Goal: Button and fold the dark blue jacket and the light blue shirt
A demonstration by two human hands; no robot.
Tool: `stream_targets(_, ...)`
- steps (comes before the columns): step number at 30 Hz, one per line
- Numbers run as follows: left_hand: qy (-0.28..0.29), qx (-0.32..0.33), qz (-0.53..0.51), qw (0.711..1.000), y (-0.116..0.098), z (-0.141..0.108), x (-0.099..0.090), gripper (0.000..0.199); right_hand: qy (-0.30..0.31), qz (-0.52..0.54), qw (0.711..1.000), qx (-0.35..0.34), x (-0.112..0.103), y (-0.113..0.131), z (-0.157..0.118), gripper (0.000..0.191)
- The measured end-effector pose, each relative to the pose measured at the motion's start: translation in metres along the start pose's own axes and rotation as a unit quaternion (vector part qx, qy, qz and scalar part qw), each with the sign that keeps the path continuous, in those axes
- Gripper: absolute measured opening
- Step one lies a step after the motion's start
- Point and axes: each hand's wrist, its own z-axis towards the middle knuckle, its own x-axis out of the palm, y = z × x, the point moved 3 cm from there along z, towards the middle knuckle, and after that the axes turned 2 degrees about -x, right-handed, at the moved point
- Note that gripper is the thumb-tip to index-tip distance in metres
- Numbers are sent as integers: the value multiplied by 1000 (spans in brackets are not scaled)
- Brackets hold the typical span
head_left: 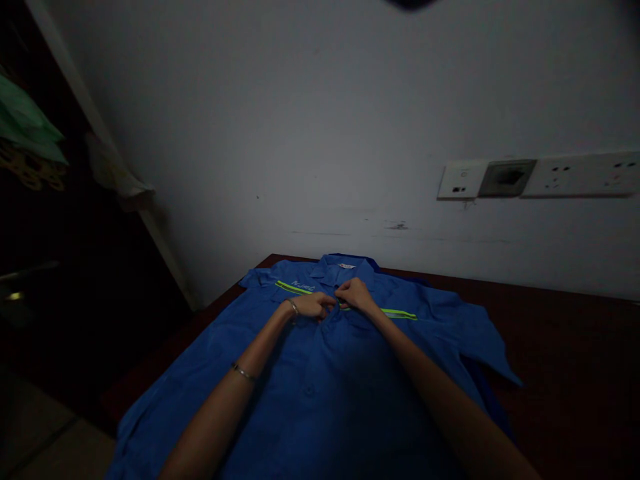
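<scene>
A blue short-sleeved shirt lies spread front side up, its collar toward the wall and a yellow-green stripe across the chest. Both hands meet at the front placket, just below the collar. With bent fingers, my left hand pinches the placket edge from the left. My right hand pinches the fabric from the other side, fingertips close to the left ones. Whatever small part sits between the fingertips is hidden. Lower on the placket a button shows. Bracelets circle my left wrist and forearm.
The shirt rests on a dark reddish-brown table against a pale wall. Darker blue cloth shows beneath the shirt. Sockets line the wall at right. A dark door with a handle stands at left, green cloth hanging there.
</scene>
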Motion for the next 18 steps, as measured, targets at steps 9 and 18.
stream_targets(9,-21,-20,-113,993,15,1,-12,27,36,53,998,-19,0,-10,9,6)
stream_targets(18,-265,-101,-79,956,39,32,-5,14,138,77,986,-59,1,-14,9,10)
